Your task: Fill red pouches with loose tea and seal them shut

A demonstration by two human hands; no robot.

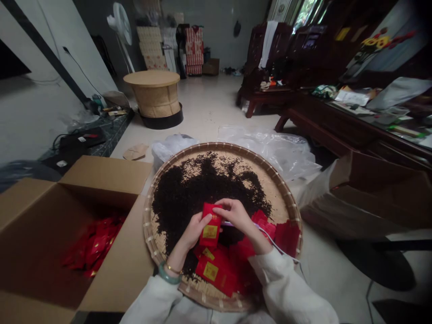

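A red rectangular packet [211, 226], long axis near-upright, was pinched at lower centre of the frame between the left hand [193, 232] and right hand [240, 216], both closed on it, above a round woven bamboo tray [216, 146] of black tea leaves [199, 193].

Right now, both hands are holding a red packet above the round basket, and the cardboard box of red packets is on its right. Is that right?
No: the cardboard box of red packets is left of the round basket, as the head view shows. The left hand and right hand do hold a red packet above it.
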